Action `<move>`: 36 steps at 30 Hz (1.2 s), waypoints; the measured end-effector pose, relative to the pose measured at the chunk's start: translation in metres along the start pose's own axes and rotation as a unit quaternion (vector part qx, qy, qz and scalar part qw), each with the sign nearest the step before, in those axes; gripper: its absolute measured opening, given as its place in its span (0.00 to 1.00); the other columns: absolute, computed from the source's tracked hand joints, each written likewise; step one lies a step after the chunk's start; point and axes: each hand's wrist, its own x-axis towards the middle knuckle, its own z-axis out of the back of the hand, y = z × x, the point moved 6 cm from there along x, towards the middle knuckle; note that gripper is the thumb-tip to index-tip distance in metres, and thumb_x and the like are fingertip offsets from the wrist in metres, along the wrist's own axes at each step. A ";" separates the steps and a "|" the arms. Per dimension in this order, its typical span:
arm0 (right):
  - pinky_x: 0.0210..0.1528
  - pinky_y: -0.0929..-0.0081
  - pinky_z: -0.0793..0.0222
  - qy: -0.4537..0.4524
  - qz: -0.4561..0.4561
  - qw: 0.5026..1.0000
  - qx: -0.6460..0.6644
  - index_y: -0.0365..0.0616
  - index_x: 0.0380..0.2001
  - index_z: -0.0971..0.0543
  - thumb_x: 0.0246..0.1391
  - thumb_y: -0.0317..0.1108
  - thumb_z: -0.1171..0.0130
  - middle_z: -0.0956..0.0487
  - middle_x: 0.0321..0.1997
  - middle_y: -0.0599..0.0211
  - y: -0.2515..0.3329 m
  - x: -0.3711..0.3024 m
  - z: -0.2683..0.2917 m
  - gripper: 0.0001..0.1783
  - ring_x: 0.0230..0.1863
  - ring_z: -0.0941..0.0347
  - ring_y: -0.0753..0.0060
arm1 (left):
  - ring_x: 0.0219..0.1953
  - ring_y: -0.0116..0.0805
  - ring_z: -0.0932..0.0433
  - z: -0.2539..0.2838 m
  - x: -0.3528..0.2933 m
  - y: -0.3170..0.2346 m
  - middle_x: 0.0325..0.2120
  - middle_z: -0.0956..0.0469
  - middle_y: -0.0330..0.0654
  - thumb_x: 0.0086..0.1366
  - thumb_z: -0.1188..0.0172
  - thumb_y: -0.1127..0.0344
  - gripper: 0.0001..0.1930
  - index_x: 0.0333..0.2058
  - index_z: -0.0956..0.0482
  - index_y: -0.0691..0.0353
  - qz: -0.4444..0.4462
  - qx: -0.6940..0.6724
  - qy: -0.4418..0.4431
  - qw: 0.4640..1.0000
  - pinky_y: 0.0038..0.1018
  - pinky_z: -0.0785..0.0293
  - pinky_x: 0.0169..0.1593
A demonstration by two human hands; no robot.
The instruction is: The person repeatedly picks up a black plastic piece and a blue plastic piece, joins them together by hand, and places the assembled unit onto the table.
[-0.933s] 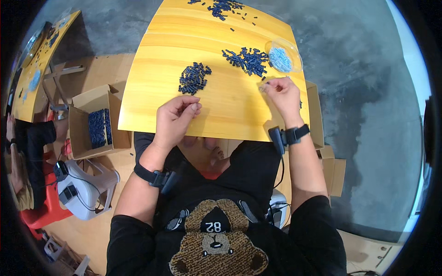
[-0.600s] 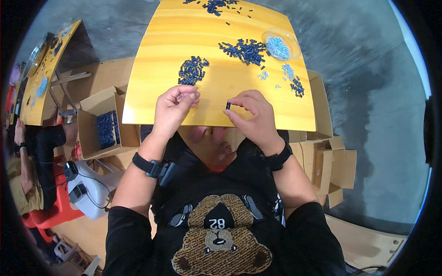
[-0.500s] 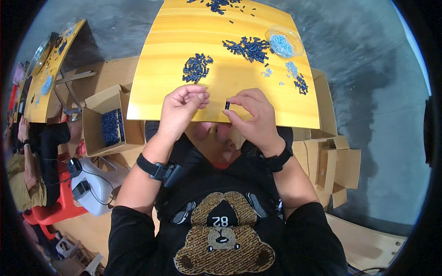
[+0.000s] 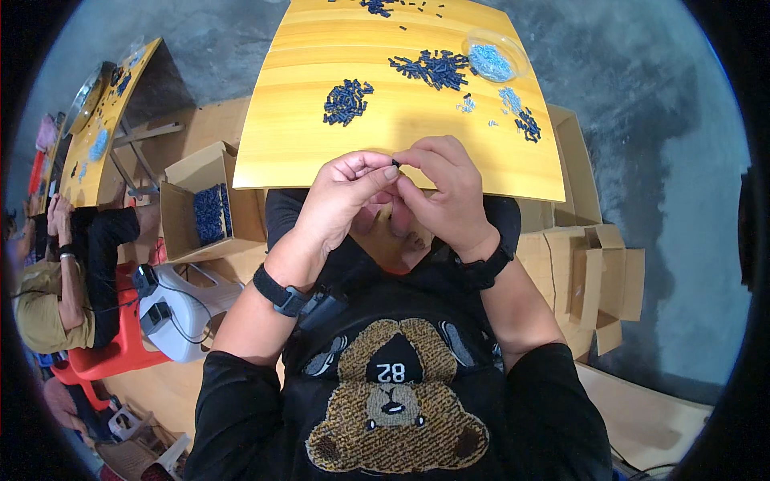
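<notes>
My left hand (image 4: 343,196) and my right hand (image 4: 449,192) meet just over the near edge of the yellow table (image 4: 297,160). A small black plastic piece (image 4: 395,163) is pinched between my right thumb and forefinger. The left thumb and forefinger press together against the same spot; whatever they hold is too small to make out. Beyond the hands lie a rounded pile of black pieces (image 4: 346,103) and a wider, looser black pile (image 4: 433,70).
At the table's right stands a clear round bowl (image 4: 491,62) of small silvery-blue parts. Loose silvery parts (image 4: 510,99) and more black pieces (image 4: 528,126) lie near it. Cardboard boxes (image 4: 178,212) flank the table. Another person (image 4: 56,297) sits far left, beside a white stool (image 4: 180,313).
My left hand has moved right and come together with my right hand at the black piece; before, the hands were apart. The whole view has shifted slightly.
</notes>
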 end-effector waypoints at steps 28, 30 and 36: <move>0.36 0.67 0.33 -0.002 -0.007 0.999 0.039 0.42 0.30 0.23 0.39 0.28 0.39 0.27 0.28 0.59 -0.001 -0.012 0.008 0.10 0.33 0.30 0.57 | 0.28 0.22 0.25 -0.005 0.002 0.008 0.30 0.21 0.38 0.61 0.43 0.67 0.08 0.37 0.23 0.64 0.022 0.007 -0.001 1.000 0.17 0.27 0.34; 0.36 0.66 0.33 0.001 -0.016 0.999 0.031 0.42 0.30 0.23 0.39 0.29 0.39 0.27 0.29 0.59 -0.004 -0.012 0.008 0.10 0.33 0.30 0.56 | 0.29 0.22 0.25 -0.003 0.007 0.008 0.30 0.21 0.39 0.61 0.43 0.67 0.08 0.36 0.22 0.64 0.024 0.054 0.005 0.998 0.17 0.28 0.34; 0.39 0.65 0.32 0.007 -0.061 0.998 -0.003 0.40 0.29 0.23 0.40 0.30 0.39 0.25 0.29 0.58 -0.043 -0.016 0.019 0.10 0.35 0.29 0.55 | 0.29 0.23 0.24 0.015 0.026 0.012 0.29 0.21 0.39 0.61 0.42 0.67 0.07 0.35 0.22 0.63 0.012 0.090 -0.032 0.995 0.19 0.28 0.34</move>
